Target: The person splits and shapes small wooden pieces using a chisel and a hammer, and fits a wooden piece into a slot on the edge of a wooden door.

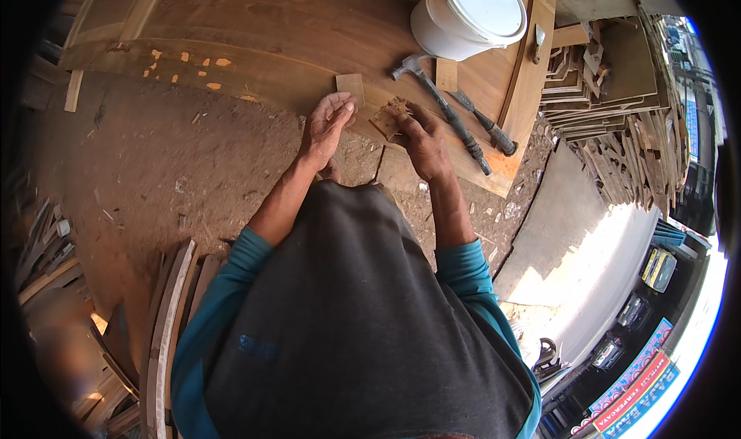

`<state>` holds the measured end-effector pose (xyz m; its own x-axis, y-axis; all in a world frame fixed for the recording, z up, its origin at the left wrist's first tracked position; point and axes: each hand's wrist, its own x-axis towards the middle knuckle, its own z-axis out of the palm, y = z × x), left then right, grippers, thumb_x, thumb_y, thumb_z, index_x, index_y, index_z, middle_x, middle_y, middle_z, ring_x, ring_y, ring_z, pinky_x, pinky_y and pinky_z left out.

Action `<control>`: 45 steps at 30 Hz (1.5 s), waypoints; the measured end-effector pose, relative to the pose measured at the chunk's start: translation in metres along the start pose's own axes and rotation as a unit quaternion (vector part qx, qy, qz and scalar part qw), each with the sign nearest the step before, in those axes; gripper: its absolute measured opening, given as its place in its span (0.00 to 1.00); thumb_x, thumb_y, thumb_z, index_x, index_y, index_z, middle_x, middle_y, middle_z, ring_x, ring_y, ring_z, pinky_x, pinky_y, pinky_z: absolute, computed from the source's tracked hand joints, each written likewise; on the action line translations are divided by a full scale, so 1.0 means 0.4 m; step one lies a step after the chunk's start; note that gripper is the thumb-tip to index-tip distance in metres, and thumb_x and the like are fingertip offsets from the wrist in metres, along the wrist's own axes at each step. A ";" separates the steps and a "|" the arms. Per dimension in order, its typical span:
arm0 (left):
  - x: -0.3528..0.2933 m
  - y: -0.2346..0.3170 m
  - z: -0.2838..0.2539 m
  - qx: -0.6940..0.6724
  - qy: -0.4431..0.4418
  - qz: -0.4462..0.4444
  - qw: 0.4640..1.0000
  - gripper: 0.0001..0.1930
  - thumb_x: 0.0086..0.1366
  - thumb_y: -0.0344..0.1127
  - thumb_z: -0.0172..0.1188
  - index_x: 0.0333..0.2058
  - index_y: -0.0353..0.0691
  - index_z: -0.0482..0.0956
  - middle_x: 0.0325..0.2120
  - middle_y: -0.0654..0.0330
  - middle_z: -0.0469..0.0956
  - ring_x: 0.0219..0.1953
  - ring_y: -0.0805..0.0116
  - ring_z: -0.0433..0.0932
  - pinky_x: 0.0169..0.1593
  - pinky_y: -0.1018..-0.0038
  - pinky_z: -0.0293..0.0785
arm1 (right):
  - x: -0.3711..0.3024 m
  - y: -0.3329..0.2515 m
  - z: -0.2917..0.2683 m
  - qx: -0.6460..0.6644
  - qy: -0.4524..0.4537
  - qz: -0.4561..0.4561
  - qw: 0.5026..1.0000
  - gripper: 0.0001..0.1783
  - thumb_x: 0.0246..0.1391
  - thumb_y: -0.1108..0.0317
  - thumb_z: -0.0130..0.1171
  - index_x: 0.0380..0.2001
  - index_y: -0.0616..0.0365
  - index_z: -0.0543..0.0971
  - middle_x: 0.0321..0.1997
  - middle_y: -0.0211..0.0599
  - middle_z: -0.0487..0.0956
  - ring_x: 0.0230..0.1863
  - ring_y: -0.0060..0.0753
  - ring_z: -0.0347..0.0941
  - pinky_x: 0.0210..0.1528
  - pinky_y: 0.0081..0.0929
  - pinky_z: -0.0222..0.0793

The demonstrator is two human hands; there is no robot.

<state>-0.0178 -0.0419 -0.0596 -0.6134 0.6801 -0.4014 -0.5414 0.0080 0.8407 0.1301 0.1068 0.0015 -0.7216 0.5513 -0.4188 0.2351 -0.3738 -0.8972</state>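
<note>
The floor (pixel 123 161) is brown dirt — stacked boards (pixel 633 161) stand right, near sunlit paving (pixel 598 250).

1. Left of the left hand (pixel 330 126), the wooden panel (pixel 255 22) offered a broad open stretch, passable at low height.
2. Just beyond the left fingertips sat a thin square piece (pixel 350 86), in the way of a low forward move.
3. A narrow gap separated that hand from the right hand (pixel 423 142), partly filled by the wood fragment (pixel 388 121) in the latter's grip.
4. Rightward, the hammer (pixel 448 113) lay slantwise, with a handled tool (pixel 494 130) and a flat wooden block (pixel 446 75) close by, barring a low sideways path.
5. Farther ahead, the tall white bucket (pixel 455 28) blocked direct passage.
</note>
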 end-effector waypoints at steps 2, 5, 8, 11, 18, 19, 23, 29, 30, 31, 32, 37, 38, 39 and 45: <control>-0.006 0.036 0.005 0.029 -0.035 0.015 0.999 0.25 0.74 0.41 0.63 0.62 0.31 0.69 0.55 0.53 0.77 0.57 0.68 0.77 0.60 0.68 0.76 | 0.009 0.006 0.001 0.048 0.010 0.023 0.999 0.34 0.69 0.60 0.57 0.67 0.77 0.65 0.61 0.51 0.78 0.54 0.38 0.80 0.53 0.31 0.80; -0.023 0.063 0.017 0.065 -0.106 0.028 0.992 0.28 0.72 0.39 0.66 0.62 0.28 0.68 0.52 0.52 0.79 0.54 0.69 0.79 0.57 0.70 0.78 | 0.020 0.018 0.007 0.132 -0.018 0.020 0.991 0.29 0.70 0.64 0.57 0.65 0.74 0.67 0.58 0.46 0.78 0.55 0.35 0.79 0.55 0.32 0.79; -0.032 0.054 0.034 0.066 -0.135 0.029 0.988 0.29 0.70 0.35 0.68 0.63 0.27 0.68 0.49 0.53 0.81 0.49 0.70 0.81 0.53 0.73 0.80 | 0.016 0.014 0.042 0.196 -0.020 -0.006 0.980 0.26 0.70 0.65 0.58 0.63 0.72 0.69 0.59 0.45 0.78 0.55 0.35 0.79 0.56 0.33 0.79; -0.034 0.046 0.033 0.079 -0.125 0.031 0.989 0.29 0.68 0.31 0.69 0.63 0.29 0.68 0.44 0.56 0.84 0.43 0.71 0.83 0.49 0.74 0.81 | 0.016 0.021 0.045 0.163 -0.010 -0.005 0.986 0.25 0.69 0.66 0.60 0.62 0.68 0.70 0.57 0.44 0.79 0.55 0.33 0.79 0.57 0.33 0.79; -0.094 0.083 0.067 0.067 -0.088 0.008 0.994 0.27 0.68 0.27 0.65 0.64 0.32 0.69 0.52 0.55 0.81 0.53 0.70 0.79 0.57 0.72 0.78 | 0.006 0.038 -0.004 0.055 -0.010 -0.028 0.998 0.23 0.66 0.66 0.64 0.59 0.64 0.72 0.49 0.40 0.82 0.48 0.29 0.80 0.51 0.29 0.80; -0.098 0.077 0.071 0.057 -0.081 0.012 0.995 0.27 0.69 0.27 0.64 0.65 0.33 0.69 0.54 0.55 0.79 0.57 0.68 0.77 0.60 0.71 0.76 | 0.003 0.041 -0.008 0.064 -0.008 -0.041 0.997 0.23 0.65 0.65 0.65 0.57 0.66 0.73 0.47 0.41 0.82 0.46 0.30 0.80 0.48 0.28 0.80; -0.113 0.046 0.080 0.002 -0.063 0.031 0.998 0.26 0.71 0.29 0.63 0.65 0.34 0.69 0.53 0.57 0.80 0.55 0.70 0.78 0.59 0.72 0.76 | -0.022 0.034 -0.022 0.057 -0.007 -0.041 0.998 0.23 0.64 0.66 0.66 0.56 0.66 0.71 0.47 0.42 0.82 0.46 0.30 0.79 0.48 0.28 0.80; -0.154 0.047 0.104 0.000 -0.054 -0.017 0.998 0.22 0.73 0.29 0.59 0.64 0.34 0.70 0.55 0.54 0.79 0.57 0.70 0.78 0.61 0.71 0.76 | -0.071 0.039 -0.034 0.086 -0.029 -0.064 0.994 0.24 0.63 0.69 0.67 0.55 0.66 0.69 0.46 0.43 0.83 0.44 0.29 0.80 0.48 0.29 0.80; -0.161 0.046 0.110 0.024 -0.062 0.016 0.998 0.22 0.73 0.29 0.60 0.64 0.34 0.70 0.55 0.54 0.79 0.57 0.70 0.78 0.60 0.72 0.77 | -0.078 0.040 -0.037 0.065 -0.021 -0.074 0.995 0.25 0.63 0.68 0.67 0.57 0.66 0.69 0.46 0.44 0.83 0.44 0.30 0.80 0.48 0.29 0.79; -0.168 0.045 0.115 0.048 -0.070 0.049 0.995 0.23 0.73 0.29 0.60 0.64 0.33 0.70 0.55 0.54 0.79 0.56 0.70 0.78 0.59 0.72 0.78 | -0.085 0.039 -0.041 0.044 -0.012 -0.083 0.996 0.27 0.63 0.68 0.68 0.59 0.66 0.69 0.47 0.44 0.83 0.44 0.30 0.80 0.48 0.29 0.79; -0.176 0.045 0.122 0.051 -0.071 0.050 0.995 0.23 0.73 0.29 0.60 0.64 0.33 0.70 0.55 0.54 0.79 0.56 0.70 0.78 0.59 0.72 0.78 | -0.092 0.034 -0.047 0.048 -0.012 -0.085 0.995 0.27 0.63 0.68 0.68 0.59 0.66 0.69 0.47 0.44 0.83 0.44 0.30 0.80 0.48 0.29 0.79; -0.217 0.060 0.159 0.054 -0.055 0.045 0.996 0.25 0.71 0.27 0.61 0.64 0.30 0.68 0.56 0.51 0.79 0.57 0.68 0.79 0.60 0.72 0.78 | -0.115 0.016 -0.078 -0.010 -0.050 -0.082 0.995 0.34 0.65 0.65 0.64 0.68 0.68 0.66 0.49 0.44 0.83 0.48 0.29 0.79 0.49 0.29 0.79; -0.224 0.063 0.165 0.056 -0.056 0.046 0.996 0.25 0.71 0.27 0.61 0.64 0.30 0.68 0.56 0.51 0.79 0.57 0.68 0.79 0.60 0.72 0.78 | -0.120 0.017 -0.081 -0.008 -0.050 -0.083 0.995 0.34 0.65 0.65 0.64 0.68 0.68 0.66 0.49 0.44 0.83 0.48 0.29 0.79 0.49 0.29 0.79; -0.230 0.065 0.171 0.058 -0.060 0.052 0.995 0.26 0.70 0.26 0.61 0.65 0.29 0.68 0.57 0.51 0.78 0.57 0.68 0.78 0.61 0.71 0.77 | -0.124 0.019 -0.082 -0.006 -0.044 -0.085 0.995 0.33 0.65 0.65 0.64 0.67 0.67 0.66 0.47 0.45 0.83 0.45 0.30 0.80 0.48 0.29 0.79; -0.245 0.062 0.192 0.050 -0.105 0.120 0.986 0.27 0.68 0.22 0.62 0.65 0.26 0.67 0.57 0.50 0.78 0.56 0.68 0.79 0.60 0.71 0.78 | -0.144 0.031 -0.092 0.056 -0.075 -0.042 0.995 0.27 0.68 0.63 0.60 0.63 0.69 0.70 0.47 0.42 0.82 0.44 0.27 0.79 0.47 0.28 0.78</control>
<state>0.0728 -0.0521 0.0285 -0.5780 0.8083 -0.1119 -0.3298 -0.1060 0.9381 0.1988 0.0979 0.0095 -0.8268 0.4692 -0.3103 0.1027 -0.4164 -0.9034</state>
